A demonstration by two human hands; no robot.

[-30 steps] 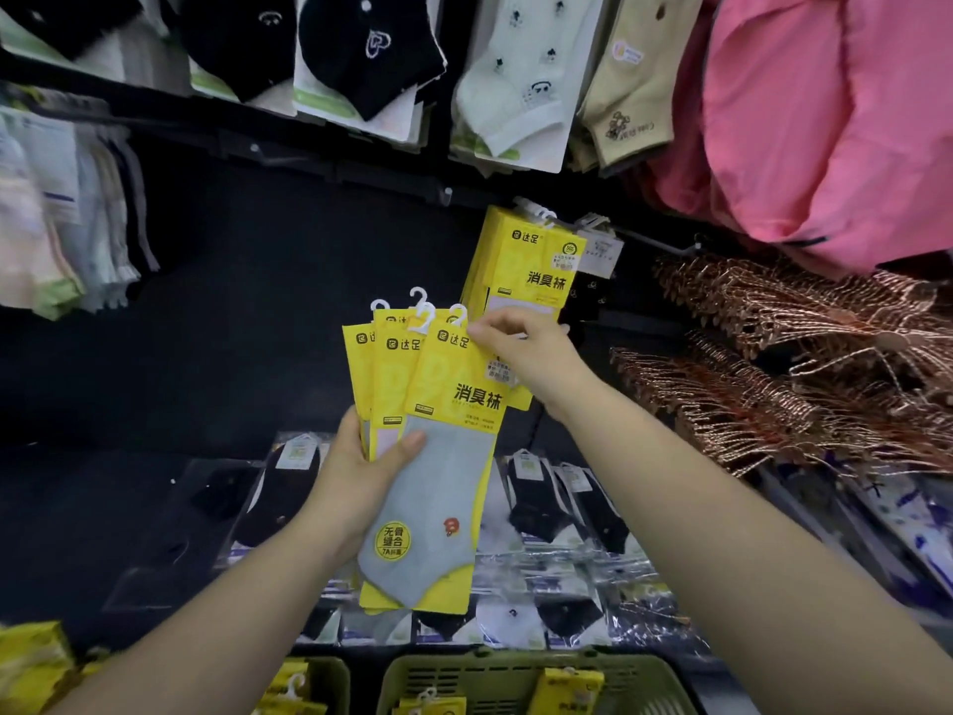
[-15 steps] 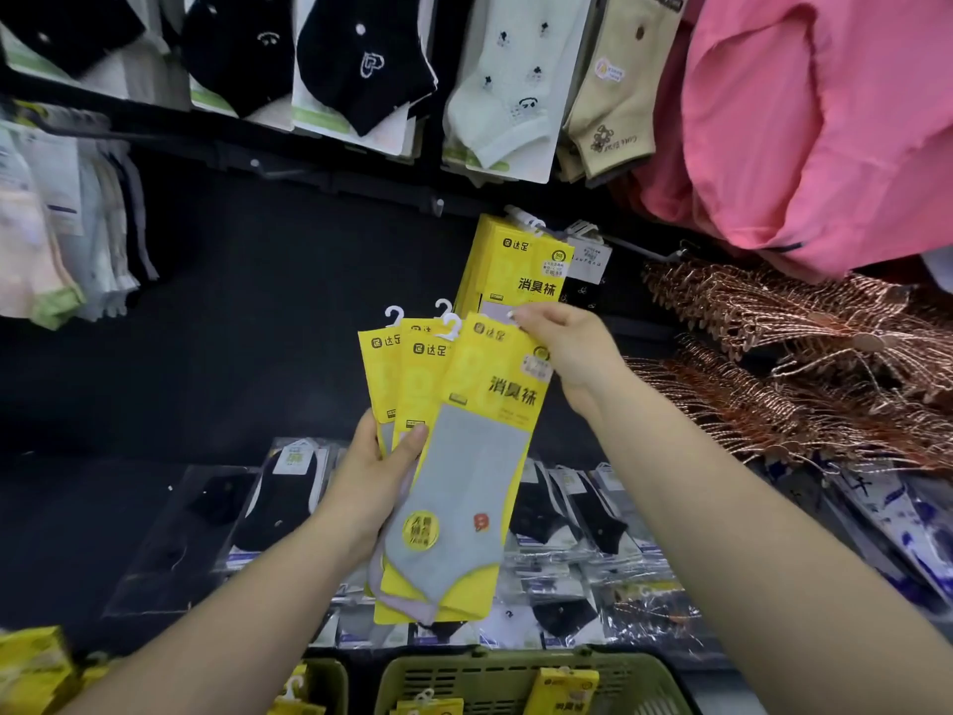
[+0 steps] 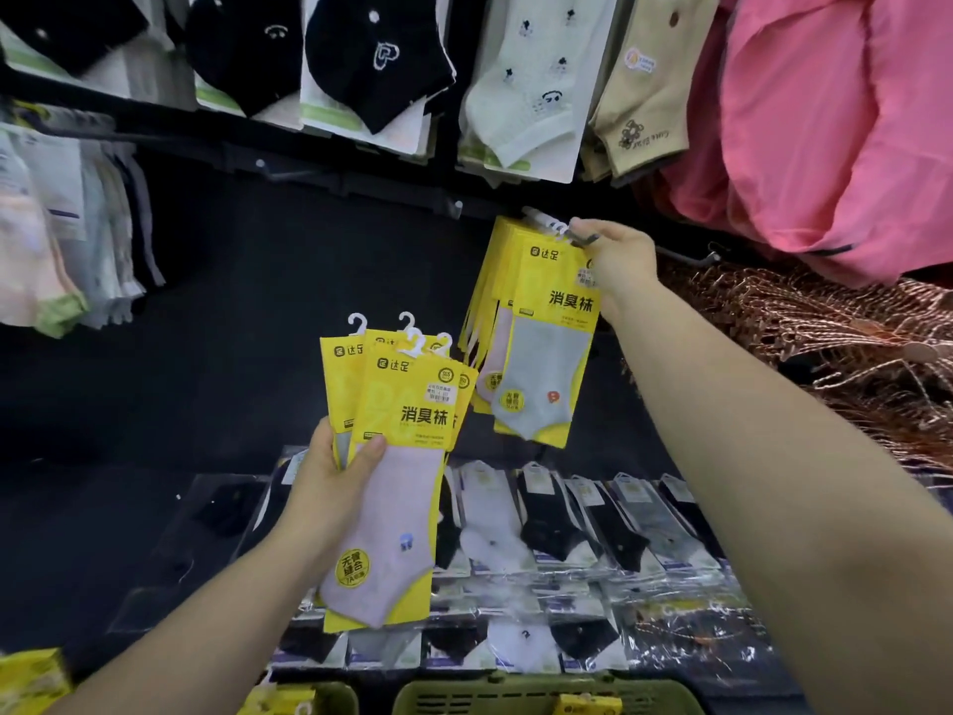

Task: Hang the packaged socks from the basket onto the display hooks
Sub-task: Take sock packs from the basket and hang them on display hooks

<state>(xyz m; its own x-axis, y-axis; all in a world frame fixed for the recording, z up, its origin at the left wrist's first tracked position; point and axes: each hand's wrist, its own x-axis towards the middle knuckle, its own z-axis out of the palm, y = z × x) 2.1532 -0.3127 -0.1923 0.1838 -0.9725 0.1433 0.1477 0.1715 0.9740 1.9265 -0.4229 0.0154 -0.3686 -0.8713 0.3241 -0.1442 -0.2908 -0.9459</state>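
My left hand point(image 3: 330, 482) grips a fanned stack of yellow sock packs point(image 3: 407, 446) with white hangers; the front one shows a pale lilac sock. My right hand point(image 3: 616, 260) pinches the top of a yellow pack with a grey sock point(image 3: 546, 363) at the tip of a display hook point(image 3: 546, 221), in front of several matching packs that hang there. Along the bottom edge sits the green basket point(image 3: 515, 696) with more yellow packs inside.
Rows of socks hang above point(image 3: 371, 59) and at the left point(image 3: 62, 224). Pink garments point(image 3: 835, 121) and copper-coloured hangers point(image 3: 825, 343) fill the right. Bagged socks point(image 3: 567, 534) lie on the shelf below. Two bare hooks point(image 3: 454, 206) jut from the black panel.
My right hand has taken the grey-sock pack off the stack and lifted it up and right to the hook. My left hand keeps the others, the lilac pack now in front.
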